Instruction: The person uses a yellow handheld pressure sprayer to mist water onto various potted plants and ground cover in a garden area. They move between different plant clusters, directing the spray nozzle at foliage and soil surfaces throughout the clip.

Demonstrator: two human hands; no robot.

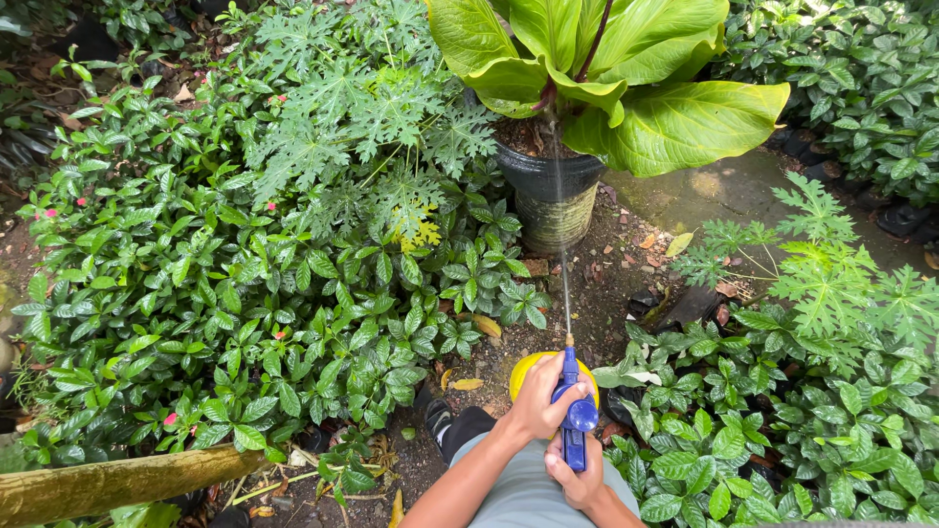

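A hand sprayer with a yellow tank [521, 369] and a blue pump head [575, 406] is held in front of my knee. My left hand [538, 396] wraps over the top of the tank and the blue head. My right hand [579, 477] grips the blue handle below it. A thin jet of water [561, 254] runs from the brass nozzle [568, 341] up to a black pot [554, 191]. The pot holds a plant with very large light green leaves [675, 122].
Dense low shrubs [245, 293] fill the left side and more grow on the right [831, 430]. A narrow strip of bare soil [611, 269] leads to the pot, with a mossy paved patch [729, 191] beyond. A mossy pole [117, 481] lies at lower left. My black shoe [439, 415] rests on the soil.
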